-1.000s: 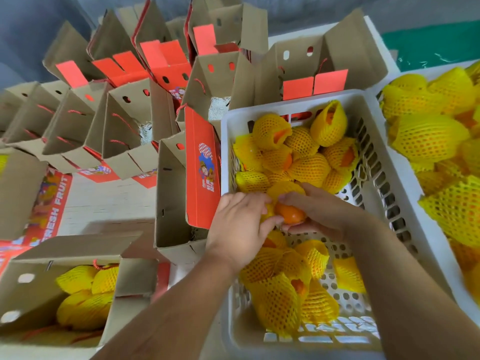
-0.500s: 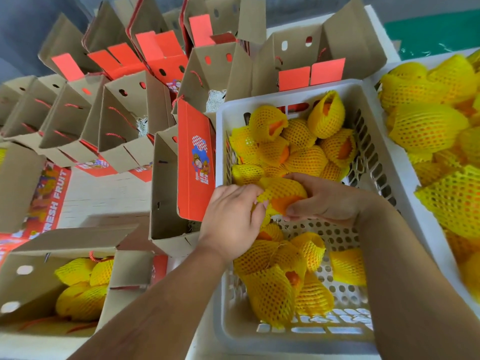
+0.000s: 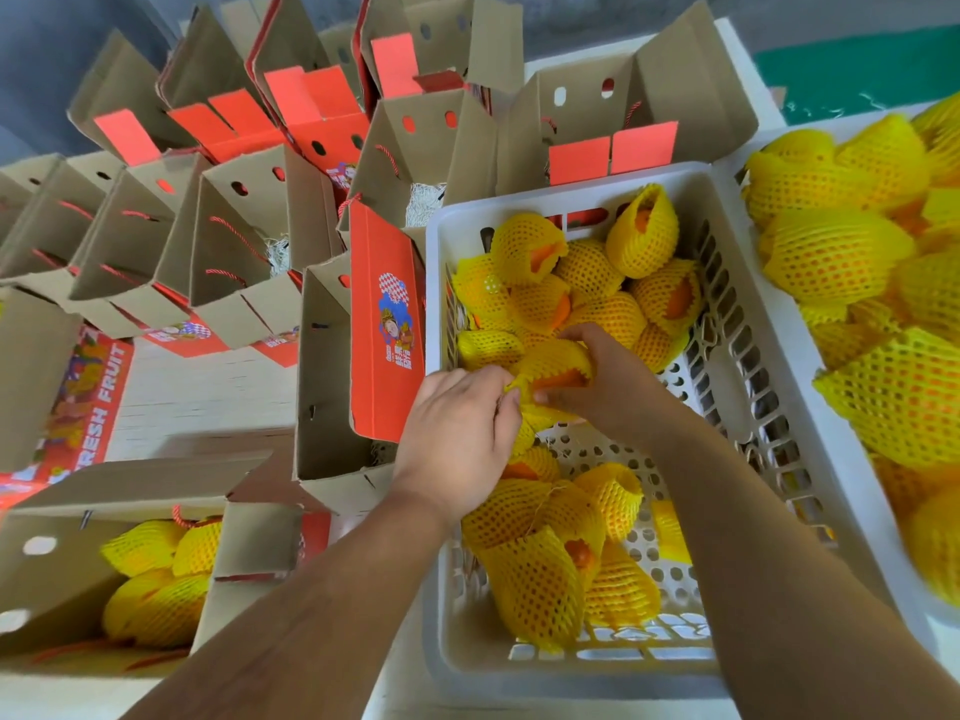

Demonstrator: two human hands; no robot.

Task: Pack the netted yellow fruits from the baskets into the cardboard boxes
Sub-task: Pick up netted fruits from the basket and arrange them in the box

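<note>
both hands on one fruit, open box to the left

the two hands meet over the middle of the white basket [image 3: 769, 387], on a single netted fruit [image 3: 558, 363] that sits on top of the pile. the right hand [image 3: 602, 392] cups it from the far and right side, fingers curled over the yellow net, thumb underneath near the bare orange patch. the left hand [image 3: 457, 433] comes at it from the near left and pinches the loose net at the fruit's left end with its fingertips. so neither hand is free or spread wide; both are closed on this one fruit.

the net's open mouth faces the person, showing orange skin, and the wrapped fruit seems to lie roughly left to right between the two hands.

what the next move depends on is direction. the nearest open box [image 3: 332, 366], with its red flap standing up, is just beside the basket's left wall, so the fruit has to travel left over that wall. the left hand is on that side and nearer the box; my guess is it would carry, once the net is pulled snug. another box [image 3: 67, 574] at the lower left already holds netted fruit.

a second basket [image 3: 737, 163] of netted fruit sits to the right.
</note>
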